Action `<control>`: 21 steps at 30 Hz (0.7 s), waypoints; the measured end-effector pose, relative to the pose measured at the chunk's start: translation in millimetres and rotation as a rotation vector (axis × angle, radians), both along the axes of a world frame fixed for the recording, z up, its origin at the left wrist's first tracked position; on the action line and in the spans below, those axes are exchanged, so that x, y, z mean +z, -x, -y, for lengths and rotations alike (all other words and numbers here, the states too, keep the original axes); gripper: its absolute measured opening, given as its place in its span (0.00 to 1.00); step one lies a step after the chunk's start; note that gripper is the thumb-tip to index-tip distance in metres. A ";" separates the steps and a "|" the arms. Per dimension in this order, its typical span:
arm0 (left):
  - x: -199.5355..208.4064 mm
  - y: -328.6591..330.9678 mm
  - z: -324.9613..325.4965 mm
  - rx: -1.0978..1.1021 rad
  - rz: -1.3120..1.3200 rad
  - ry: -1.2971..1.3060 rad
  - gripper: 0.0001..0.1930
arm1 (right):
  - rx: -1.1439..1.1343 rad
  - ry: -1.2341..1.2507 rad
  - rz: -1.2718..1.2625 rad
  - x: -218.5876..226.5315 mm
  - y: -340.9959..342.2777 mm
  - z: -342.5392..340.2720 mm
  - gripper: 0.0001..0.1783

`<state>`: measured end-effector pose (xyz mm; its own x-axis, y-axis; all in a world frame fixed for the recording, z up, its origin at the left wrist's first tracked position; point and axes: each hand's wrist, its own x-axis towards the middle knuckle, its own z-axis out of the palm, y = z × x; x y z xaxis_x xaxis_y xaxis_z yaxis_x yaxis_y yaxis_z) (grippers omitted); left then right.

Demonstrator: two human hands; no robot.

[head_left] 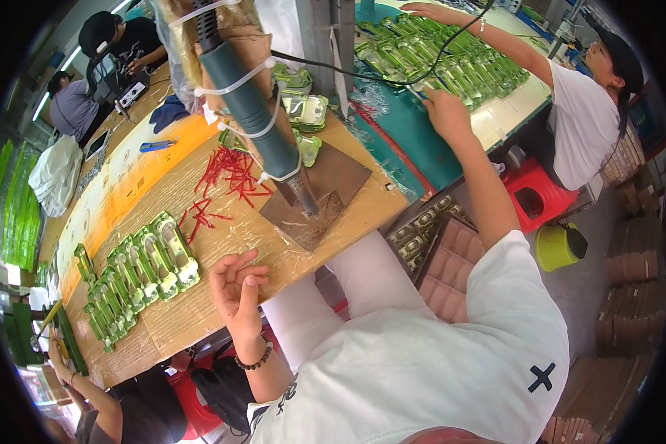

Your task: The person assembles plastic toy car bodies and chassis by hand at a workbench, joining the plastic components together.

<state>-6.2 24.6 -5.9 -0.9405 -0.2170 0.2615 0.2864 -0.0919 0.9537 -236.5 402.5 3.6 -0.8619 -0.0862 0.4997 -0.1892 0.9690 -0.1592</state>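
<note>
My left hand (238, 292) is open at the table's front edge, palm up with fingers loosely curled, holding nothing. My right hand (445, 115) is stretched out over the green mat (403, 137) to the right. Its fingers are closed at the near edge of the many green-and-clear plastic packages (459, 70); what they pinch is too small to make out. In front of me a dark green cylindrical tool (248, 103) is strapped on with white cable ties, its metal tip low over a brown plate (322, 196). Thin red strips (229, 174) lie to the plate's left.
Rows of green packages (144, 263) lie left on the wooden table (222, 237), others (303, 111) behind the tool. A blue cutter (157, 146) rests on orange sheeting (137, 174). A black cable (362, 76) crosses above. Co-workers sit around; one (581, 111) reaches over the packages.
</note>
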 end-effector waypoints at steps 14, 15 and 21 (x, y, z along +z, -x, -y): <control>0.4 -1.4 2.4 -0.074 0.027 -0.061 0.17 | 0.575 0.092 0.023 45.2 -46.0 111.9 0.15; 0.0 -3.5 3.4 -0.072 0.027 -0.060 0.17 | 0.634 0.061 0.107 50.2 -41.4 130.8 0.16; -1.6 -5.3 2.7 -0.028 0.004 -0.049 0.17 | 0.821 0.081 0.091 29.2 2.6 191.2 0.16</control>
<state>-0.9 21.9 -7.5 -0.9473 -0.2033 0.2477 0.2796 -0.1461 0.9489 -239.1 211.3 32.9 -0.5780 -0.6721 0.4628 -0.8142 0.5130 -0.2718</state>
